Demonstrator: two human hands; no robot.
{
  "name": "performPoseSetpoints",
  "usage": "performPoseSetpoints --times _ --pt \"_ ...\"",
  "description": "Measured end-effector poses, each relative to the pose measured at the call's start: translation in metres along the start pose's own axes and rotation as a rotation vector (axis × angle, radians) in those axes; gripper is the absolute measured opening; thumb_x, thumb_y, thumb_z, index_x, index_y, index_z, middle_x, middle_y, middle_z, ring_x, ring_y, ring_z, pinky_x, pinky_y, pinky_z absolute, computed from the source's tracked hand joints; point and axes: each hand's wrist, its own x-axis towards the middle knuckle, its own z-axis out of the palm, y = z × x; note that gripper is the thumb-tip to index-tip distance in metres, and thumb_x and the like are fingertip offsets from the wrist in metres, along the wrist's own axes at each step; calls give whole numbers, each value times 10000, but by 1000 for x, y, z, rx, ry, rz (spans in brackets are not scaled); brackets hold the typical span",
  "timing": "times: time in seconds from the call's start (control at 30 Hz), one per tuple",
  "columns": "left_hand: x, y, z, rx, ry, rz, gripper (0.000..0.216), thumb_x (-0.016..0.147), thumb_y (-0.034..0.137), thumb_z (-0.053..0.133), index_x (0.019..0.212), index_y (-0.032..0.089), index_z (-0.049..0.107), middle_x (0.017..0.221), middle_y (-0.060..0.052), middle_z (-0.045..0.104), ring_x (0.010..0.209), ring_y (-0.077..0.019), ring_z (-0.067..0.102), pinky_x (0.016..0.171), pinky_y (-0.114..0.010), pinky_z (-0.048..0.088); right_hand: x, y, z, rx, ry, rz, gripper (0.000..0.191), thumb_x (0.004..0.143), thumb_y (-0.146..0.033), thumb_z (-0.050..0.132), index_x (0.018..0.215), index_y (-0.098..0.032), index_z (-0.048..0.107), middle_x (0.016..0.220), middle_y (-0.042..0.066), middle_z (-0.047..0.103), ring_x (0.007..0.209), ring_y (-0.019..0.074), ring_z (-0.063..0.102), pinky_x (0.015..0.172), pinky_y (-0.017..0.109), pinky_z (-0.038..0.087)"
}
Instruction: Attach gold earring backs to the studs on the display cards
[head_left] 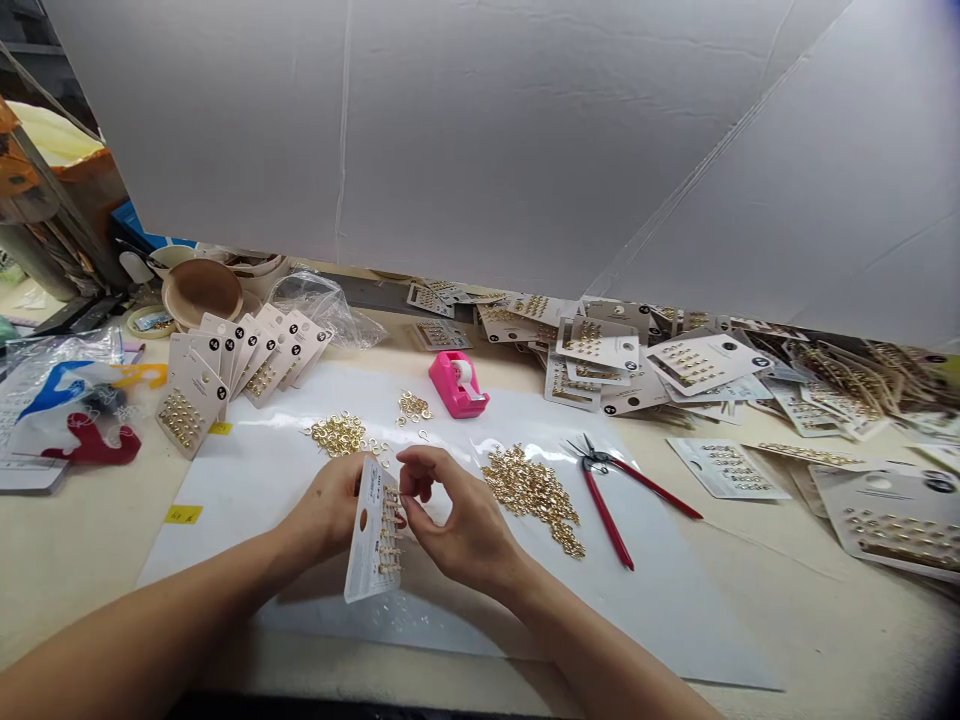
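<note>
At the far left, a clear plastic bag (pixel 82 410) with blue, yellow and red contents is seen on the table. To its right, jewellery cards (pixel 196 385) are fanned out, with a brown bowl (pixel 202 290) set behind them. On the white sheet (pixel 247 500), a heap of gold rings (pixel 336 434) is partly fronted by the left hand (pixel 326 512), by which a white card (pixel 365 560) bearing gold pieces is gripped upright, above the near middle of the sheet. The card's right face is met by the right hand (pixel 469 525), its thumb and fingers bent at the gold pieces; whether one is pinched cannot be told. Beyond, a pink tape dispenser (pixel 457 388) is placed. Farther right, small gold parts (pixel 529 490) are heaped beside red-handled pliers (pixel 606 490), left with handles spread. At the far right, more filled cards (pixel 705 360) are piled.
</note>
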Motion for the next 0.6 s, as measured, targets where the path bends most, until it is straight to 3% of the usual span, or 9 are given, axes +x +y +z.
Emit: performPoseSetpoints --times 0.17,0.27,0.4,0.53,0.6 --pt "1 3 0 -84 31 79 357 567 488 690 635 148 604 619 -40 609 634 -206 577 614 -332 446 -1 -4 -7 62 101 -50 91 846 -204 506 932 -215 477 798 24 545 655 137 514 592 299 475" --pt "0 10 0 -70 123 129 352 587 469 706 656 143 594 633 -35 607 616 -193 575 612 -340 460 -5 -8 -10 15 55 -187 137 847 -298 557 908 -210 472 771 19 522 654 148 507 576 301 450" --pt "1 14 -3 -39 205 125 283 632 368 722 647 153 537 602 -9 589 597 -173 587 591 -325 477 -7 -10 -7 -120 55 -243 105 830 -189 550 908 -207 481 739 21 557 621 146 529 535 274 429" --pt "2 13 -7 33 236 130 315 648 382 733 700 153 524 628 -13 601 653 -193 633 592 -318 492 -6 -8 -8 -232 214 -281 124 824 -90 496 880 -201 507 640 -4 554 525 119 513 485 237 392" --pt "1 11 -6 110 258 192 317 666 373 732 807 153 552 751 -38 627 771 -211 641 664 -335 503 -5 -8 -10 -331 308 -311 121 810 -88 516 853 -200 505 597 -16 539 491 114 500 465 235 371"
